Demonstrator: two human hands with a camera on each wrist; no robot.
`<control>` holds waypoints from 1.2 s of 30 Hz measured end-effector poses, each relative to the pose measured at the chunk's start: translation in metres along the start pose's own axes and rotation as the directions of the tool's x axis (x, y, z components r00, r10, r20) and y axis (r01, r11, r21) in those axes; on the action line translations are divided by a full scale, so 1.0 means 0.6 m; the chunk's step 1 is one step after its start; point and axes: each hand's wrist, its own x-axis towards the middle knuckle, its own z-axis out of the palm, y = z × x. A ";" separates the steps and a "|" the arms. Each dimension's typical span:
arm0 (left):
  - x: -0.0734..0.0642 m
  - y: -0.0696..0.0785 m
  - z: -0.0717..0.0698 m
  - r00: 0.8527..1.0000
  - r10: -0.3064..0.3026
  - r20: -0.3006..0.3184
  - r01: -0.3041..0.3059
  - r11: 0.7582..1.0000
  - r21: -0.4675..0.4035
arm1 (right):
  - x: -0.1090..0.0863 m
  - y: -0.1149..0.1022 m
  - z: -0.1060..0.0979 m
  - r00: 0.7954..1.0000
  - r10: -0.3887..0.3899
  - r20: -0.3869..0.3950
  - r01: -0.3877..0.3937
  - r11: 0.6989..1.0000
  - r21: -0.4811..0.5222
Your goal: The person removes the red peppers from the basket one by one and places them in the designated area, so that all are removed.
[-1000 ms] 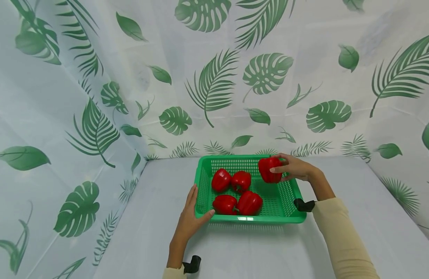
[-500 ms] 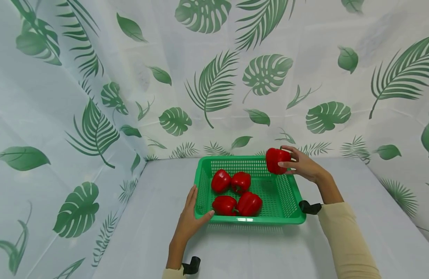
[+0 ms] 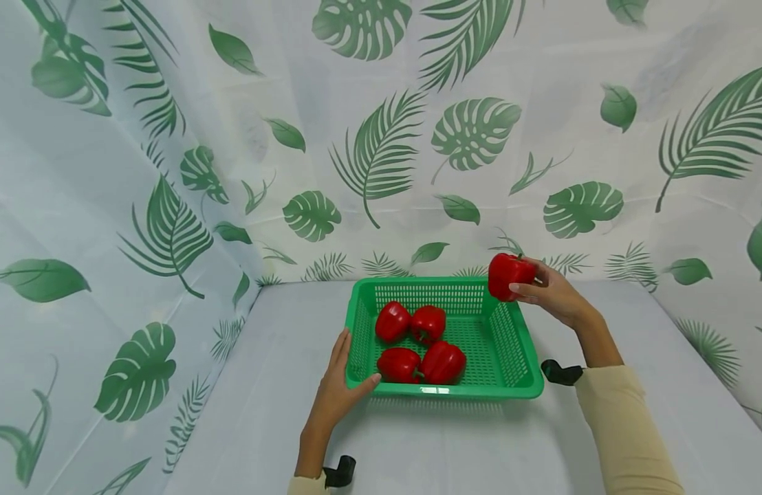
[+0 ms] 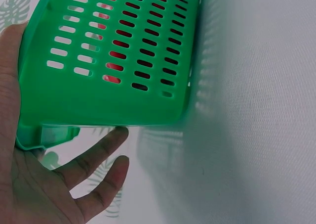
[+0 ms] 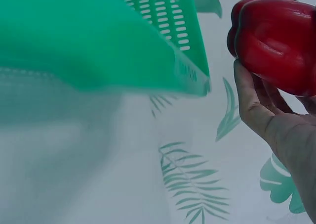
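Observation:
A red bell pepper (image 3: 511,277) is held up by my right hand (image 3: 557,295) at the back right corner of the green plastic basket (image 3: 443,392). In the right wrist view the fingers and thumb grip this bell pepper (image 5: 279,43) beyond the basket's edge. Several more red bell peppers (image 3: 444,362) lie in the basket's left half. My left hand (image 3: 339,388) rests at the front left corner, fingers extended along the side and thumb at the front rim. The left wrist view shows this hand (image 4: 44,189) against the basket wall (image 4: 98,103), two fingers spread beneath the corner.
The basket stands on a white table surface (image 3: 251,385). Behind it hangs a white cloth (image 3: 393,254) with green leaf prints, which also runs along the left and right sides. Through the slots, red shows inside the basket.
My right hand has moved the held bell pepper up and to the right, from over the basket's inside to its back right corner. The left hand and the other bell peppers have stayed put.

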 end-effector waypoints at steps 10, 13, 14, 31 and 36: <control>-0.002 0.001 0.000 1.000 0.003 -0.004 -0.003 1.000 0.009 | -0.021 0.014 -0.030 0.994 0.040 -0.099 -0.045 0.998 -0.048; -0.002 0.002 -0.001 1.000 0.011 -0.006 -0.011 1.000 0.011 | -0.025 0.022 -0.039 0.990 0.050 -0.130 -0.059 0.996 -0.061; -0.002 0.002 -0.001 1.000 0.014 -0.006 -0.014 1.000 0.013 | -0.026 0.025 -0.041 0.989 0.058 -0.140 -0.067 0.996 -0.062; -0.001 -0.003 0.001 1.000 0.009 -0.008 -0.009 1.000 -0.009 | -0.049 0.126 -0.042 0.958 0.116 -0.261 -0.174 0.962 -0.211; 0.001 -0.002 0.000 1.000 0.015 -0.012 -0.015 1.000 -0.002 | -0.056 0.149 -0.039 0.942 0.144 -0.303 -0.213 0.954 -0.210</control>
